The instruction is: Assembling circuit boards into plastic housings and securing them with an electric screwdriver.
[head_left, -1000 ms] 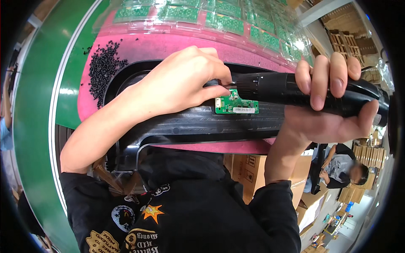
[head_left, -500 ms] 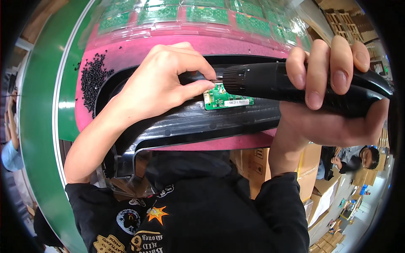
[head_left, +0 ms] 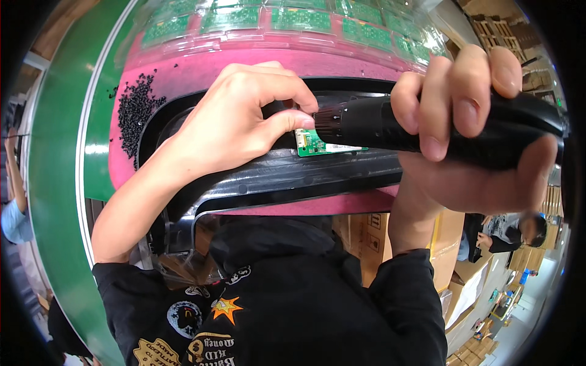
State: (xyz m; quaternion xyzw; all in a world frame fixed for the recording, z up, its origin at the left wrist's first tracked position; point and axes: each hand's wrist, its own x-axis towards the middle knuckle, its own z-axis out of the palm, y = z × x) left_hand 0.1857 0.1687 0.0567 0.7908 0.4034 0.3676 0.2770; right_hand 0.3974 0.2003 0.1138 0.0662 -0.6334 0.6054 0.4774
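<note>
Landmark: the black plastic housing lying across the pink mat.

Far left of the housing, a green conveyor edge curved down the frame, and someone else's blue sleeve sat beyond it. A pile of small black screws lay on the mat just off the housing's left end, with a few strays above it.

Your left hand rested on top of the housing, left of centre. Thumb and index fingertips were pinched together right at the driver's nose; can't tell if a screw was between them, too small and hidden. The other fingers were curled under.

A small green circuit board sat in the housing's recess, just below that pinch, touching the housing wall and partly covered by the driver.

The black electric screwdriver lay nearly horizontal over the housing's right half, tip pointing left at your left fingertips, directly above the board.

Your right hand was clamped around the driver body, fingers wrapped over the top, thumb underneath, past the housing's right end.

Behind the housing, clear trays of green boards lined the mat's far edge. Below the housing's right end were cardboard boxes.
</note>
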